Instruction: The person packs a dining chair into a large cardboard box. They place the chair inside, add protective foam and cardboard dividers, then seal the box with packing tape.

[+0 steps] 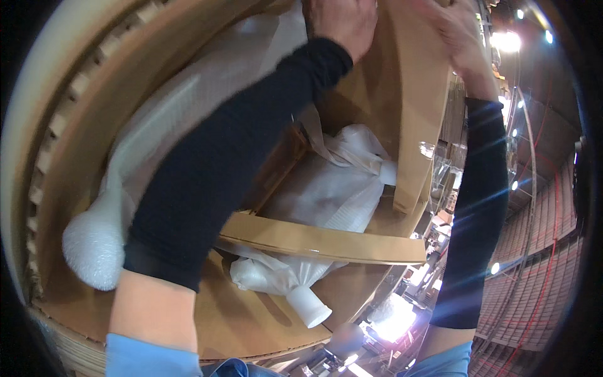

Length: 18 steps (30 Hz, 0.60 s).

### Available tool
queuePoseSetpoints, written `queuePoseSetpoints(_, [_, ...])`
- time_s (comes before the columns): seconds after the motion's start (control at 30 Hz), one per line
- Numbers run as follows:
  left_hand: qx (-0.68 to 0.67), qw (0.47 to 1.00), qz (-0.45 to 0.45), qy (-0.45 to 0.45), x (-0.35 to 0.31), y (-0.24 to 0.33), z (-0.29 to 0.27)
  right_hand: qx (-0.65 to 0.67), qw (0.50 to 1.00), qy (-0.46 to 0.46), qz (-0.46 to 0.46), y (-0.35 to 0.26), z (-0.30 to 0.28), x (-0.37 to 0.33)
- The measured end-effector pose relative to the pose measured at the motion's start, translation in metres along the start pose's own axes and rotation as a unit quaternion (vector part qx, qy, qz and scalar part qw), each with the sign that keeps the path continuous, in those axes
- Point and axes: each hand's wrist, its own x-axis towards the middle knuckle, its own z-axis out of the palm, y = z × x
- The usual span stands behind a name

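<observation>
My left hand [347,26] reaches to the top edge over the inside of a large cardboard box, its fingers cut off by the picture's edge. At the upper right my right hand [461,41] lies over the top of an upright cardboard strip [422,107]; its fingers are blurred and partly out of the picture. Below my hands sits a part wrapped in white foam sheet [323,195], with a white round end sticking out at the front. A cardboard crosspiece [320,240] runs across it. Left of my left arm lies a long foam-wrapped piece [188,107].
A rounded bubble-wrapped end [94,248] rests near the box's left side. The thick corrugated box wall [75,94] curves along the left. Beyond the box on the right are bright lights, blurred shelving and a ribbed wall [527,295].
</observation>
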Motion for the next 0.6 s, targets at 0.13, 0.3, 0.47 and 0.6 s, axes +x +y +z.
queuePoseSetpoints(0.13, [-0.304, 0.946, -0.103, -0.046, 0.024, -0.017, 0.025, 0.025, 0.987, 0.093, 0.131, 0.062, -0.052, -0.013])
queuePoseSetpoints(0.3, [-0.047, 0.999, -0.019, 0.003, 0.033, -0.016, -0.005, 0.056, 0.992, 0.063, 0.095, 0.044, -0.021, -0.007])
queuePoseSetpoints(0.47, [-0.012, 0.999, 0.022, -0.038, 0.038, -0.009, -0.016, 0.083, 0.989, 0.038, 0.120, 0.052, -0.032, -0.007])
queuePoseSetpoints(0.6, [0.003, 0.996, 0.024, -0.089, 0.044, -0.013, -0.024, 0.068, 0.991, 0.046, 0.108, 0.043, -0.019, -0.002])
